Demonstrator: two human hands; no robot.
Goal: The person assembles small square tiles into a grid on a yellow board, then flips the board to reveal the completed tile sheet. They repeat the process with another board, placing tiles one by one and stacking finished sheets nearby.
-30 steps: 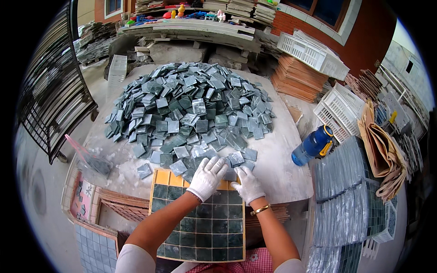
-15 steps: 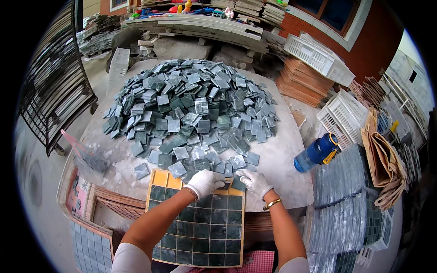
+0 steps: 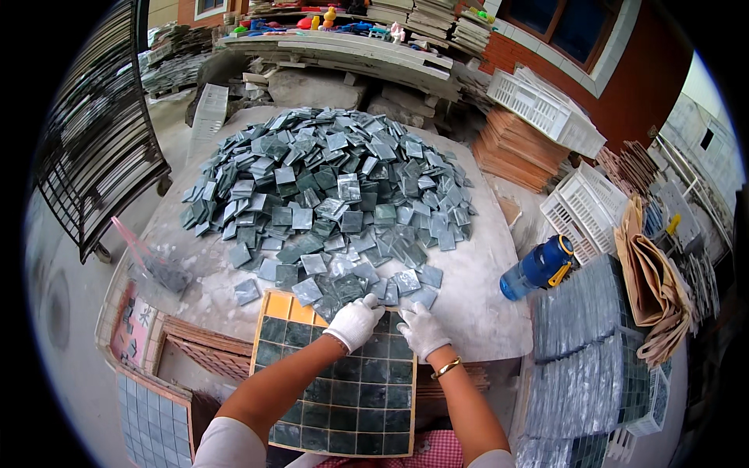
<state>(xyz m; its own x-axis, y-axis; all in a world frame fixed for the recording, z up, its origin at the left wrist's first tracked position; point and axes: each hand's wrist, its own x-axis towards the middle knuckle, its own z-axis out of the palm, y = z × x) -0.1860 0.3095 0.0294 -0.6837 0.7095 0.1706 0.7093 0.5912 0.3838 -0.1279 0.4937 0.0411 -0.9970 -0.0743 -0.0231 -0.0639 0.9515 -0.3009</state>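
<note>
"Where's our tile tray?"
"By our left hand and right hand; we can't tell whether the curled fingers pinch anything."
"Obstacles?"
"Loose tiles crowd its far edge; blue bottle at right."

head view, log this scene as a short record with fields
left hand: white glove, over the far part of the yellow tray; grip unclear
right hand: white glove, by the tray's far right corner; grip unclear
tray contents: dark green square tiles; some far-left cells bare
loose tiles: large heap on the table
bottle: blue, right of the heap
</note>
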